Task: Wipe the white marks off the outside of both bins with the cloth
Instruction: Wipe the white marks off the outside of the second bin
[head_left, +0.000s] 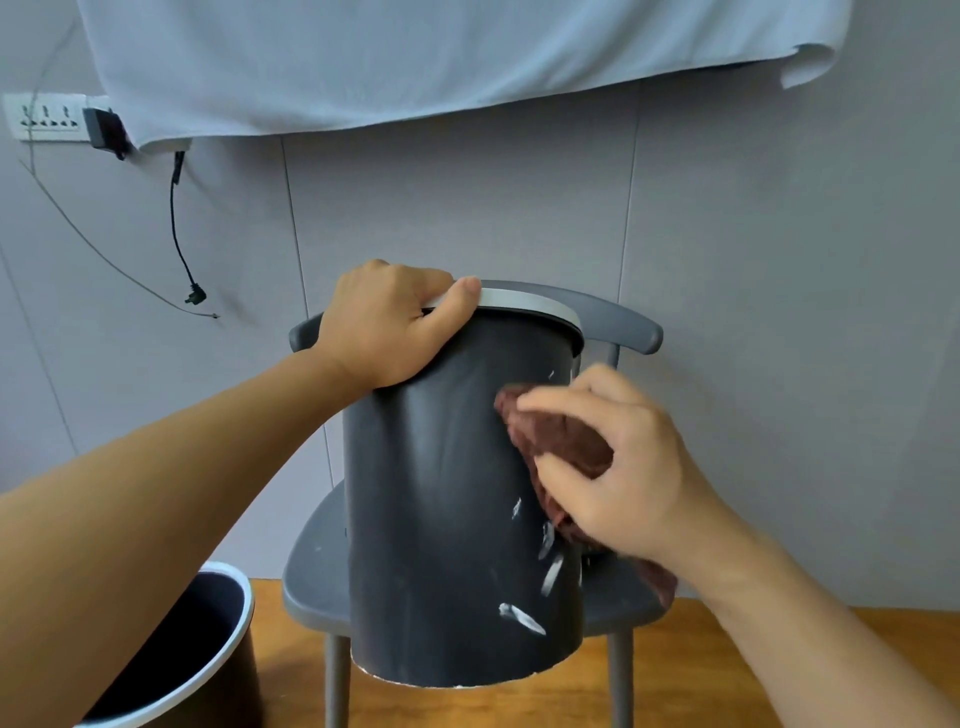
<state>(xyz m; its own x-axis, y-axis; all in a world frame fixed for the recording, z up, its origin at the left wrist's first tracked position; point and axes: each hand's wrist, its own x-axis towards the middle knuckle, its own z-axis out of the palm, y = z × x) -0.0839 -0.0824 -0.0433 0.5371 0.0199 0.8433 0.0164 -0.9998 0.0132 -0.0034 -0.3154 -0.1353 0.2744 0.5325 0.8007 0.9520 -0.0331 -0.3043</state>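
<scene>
Gripping rim of dark grey bin (447, 499) on grey chair (623, 597) with left hand (387, 325); pressing bunched brown cloth (561, 441) against its streaked right side with right hand (618, 467). Second bin (208, 660) standing on floor, lower left.

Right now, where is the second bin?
Head view, bottom left: the second bin stands on the wooden floor, left of the grey chair, under the left forearm.

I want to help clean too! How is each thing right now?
Grey bin: tilted, white marks remain low on its right side.
Cloth: pressed against the bin.
Left hand: grips the rim.
Right hand: holds the cloth.
Second bin: upright on the floor.
Chair: behind the grey bin.
</scene>
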